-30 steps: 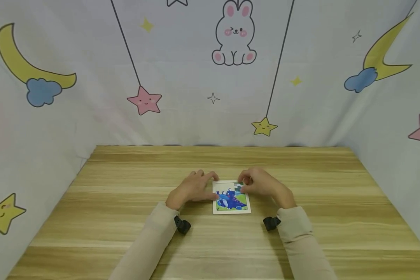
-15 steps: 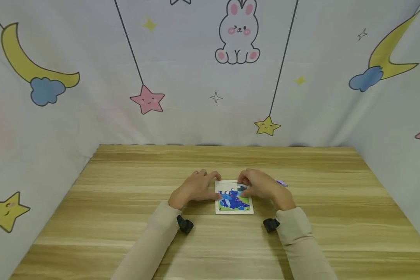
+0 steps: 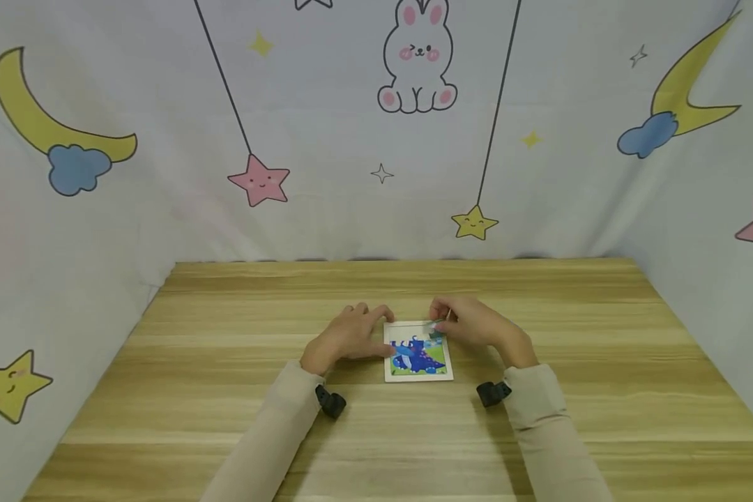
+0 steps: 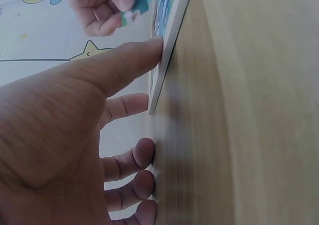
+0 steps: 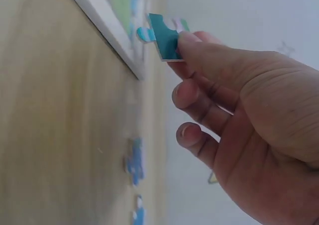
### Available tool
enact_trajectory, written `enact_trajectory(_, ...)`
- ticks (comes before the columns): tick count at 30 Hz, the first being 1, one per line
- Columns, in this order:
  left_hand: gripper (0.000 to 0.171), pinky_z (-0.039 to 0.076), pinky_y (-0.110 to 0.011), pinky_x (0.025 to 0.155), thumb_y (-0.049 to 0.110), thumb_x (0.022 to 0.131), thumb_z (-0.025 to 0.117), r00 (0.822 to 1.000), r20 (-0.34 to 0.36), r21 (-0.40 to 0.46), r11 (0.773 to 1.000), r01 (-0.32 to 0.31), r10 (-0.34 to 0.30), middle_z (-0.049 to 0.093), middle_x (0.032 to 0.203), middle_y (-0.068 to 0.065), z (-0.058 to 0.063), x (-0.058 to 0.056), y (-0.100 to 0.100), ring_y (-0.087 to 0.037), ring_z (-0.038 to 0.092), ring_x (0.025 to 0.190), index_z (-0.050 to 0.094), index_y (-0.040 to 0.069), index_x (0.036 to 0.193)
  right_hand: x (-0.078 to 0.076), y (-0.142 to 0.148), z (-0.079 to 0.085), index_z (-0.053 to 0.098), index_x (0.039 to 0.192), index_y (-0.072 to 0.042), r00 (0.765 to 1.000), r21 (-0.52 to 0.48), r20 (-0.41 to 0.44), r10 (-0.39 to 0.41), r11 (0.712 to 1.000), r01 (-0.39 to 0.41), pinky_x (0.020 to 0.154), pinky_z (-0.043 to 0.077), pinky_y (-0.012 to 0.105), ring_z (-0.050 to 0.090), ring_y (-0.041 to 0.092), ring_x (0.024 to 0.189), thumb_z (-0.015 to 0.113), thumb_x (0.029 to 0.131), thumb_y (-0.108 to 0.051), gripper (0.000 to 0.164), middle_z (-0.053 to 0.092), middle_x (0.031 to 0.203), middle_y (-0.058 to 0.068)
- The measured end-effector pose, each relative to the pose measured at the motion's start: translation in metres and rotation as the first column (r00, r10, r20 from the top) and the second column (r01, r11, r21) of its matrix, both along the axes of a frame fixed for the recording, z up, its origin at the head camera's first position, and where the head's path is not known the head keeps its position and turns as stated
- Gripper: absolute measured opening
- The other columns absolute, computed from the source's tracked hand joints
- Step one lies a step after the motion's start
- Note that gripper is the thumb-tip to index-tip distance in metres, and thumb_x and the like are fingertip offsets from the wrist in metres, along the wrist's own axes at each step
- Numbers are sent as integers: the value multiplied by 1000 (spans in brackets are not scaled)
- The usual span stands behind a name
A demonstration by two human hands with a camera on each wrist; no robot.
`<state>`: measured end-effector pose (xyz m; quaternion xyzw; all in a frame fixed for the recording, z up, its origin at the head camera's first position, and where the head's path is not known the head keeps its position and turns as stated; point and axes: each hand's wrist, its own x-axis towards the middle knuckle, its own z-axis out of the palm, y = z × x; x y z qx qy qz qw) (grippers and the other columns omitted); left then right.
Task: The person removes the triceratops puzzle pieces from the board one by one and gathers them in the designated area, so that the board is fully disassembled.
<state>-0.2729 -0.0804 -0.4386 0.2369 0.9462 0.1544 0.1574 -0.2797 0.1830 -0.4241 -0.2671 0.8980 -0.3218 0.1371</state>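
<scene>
A square dinosaur jigsaw in a pale frame (image 3: 418, 378) lies on the wooden table, its lower part filled with a blue dinosaur picture and its upper left bare. My left hand (image 3: 348, 336) spreads beside it, thumb resting on the left rim and index fingertip at the far left corner. The other left fingertips touch the table in the left wrist view. Above the frame's far right corner, my right hand (image 3: 473, 325) pinches a teal-and-green puzzle piece (image 5: 164, 41) between thumb and index finger. The piece is tilted and raised off the board in the right wrist view.
Loose blue puzzle pieces (image 5: 135, 160) lie on the table right of the frame, hidden behind my right hand in the head view. A white printed cloth (image 3: 326, 230) hangs along the table's back and sides.
My right hand has lifted the puzzle piece from the upper right of the jigsaw and tilted it, drawing slightly away from the board. The left hand keeps its place at the frame.
</scene>
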Motion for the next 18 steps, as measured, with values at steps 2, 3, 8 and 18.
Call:
enact_trajectory(2, 58, 44, -48, 88, 53, 88, 71, 1000, -1, 4, 1000, 3, -3, 53, 122, -14, -1, 1, 0, -31, 49, 105, 50, 30, 137, 0, 9, 3, 62, 101, -7, 1000, -14, -8, -17, 1000, 17, 71, 48, 34, 56, 17, 82, 64, 98, -7, 4, 61, 90, 0)
enact_trajectory(3, 58, 44, -48, 88, 52, 89, 71, 1000, -1, 5, 1000, 4, -4, 53, 122, -14, -2, 1, 0, -31, 49, 105, 50, 29, 137, 0, 14, 4, 62, 102, -7, 1000, -19, -12, -24, 1000, 24, 70, 48, 33, 57, 17, 82, 64, 98, -8, 4, 62, 90, 0)
enact_trajectory(8, 58, 44, -48, 90, 53, 89, 71, 1000, 3, 7, 1000, 3, -3, 53, 124, -14, 0, 1, 0, -31, 49, 106, 50, 30, 138, -1, 40, 8, 62, 104, -7, 998, -77, -18, -67, 995, 65, 70, 49, 34, 58, 19, 84, 63, 99, -8, 6, 62, 94, 4)
enact_trajectory(18, 57, 43, -49, 90, 50, 88, 72, 1000, 11, 30, 1000, -4, 3, 53, 124, -15, 0, 0, 0, -32, 49, 106, 51, 29, 136, 5, 100, 8, 63, 105, 0, 970, -90, 2, -241, 967, 241, 68, 48, 33, 57, 21, 81, 64, 98, -9, 11, 64, 95, 10)
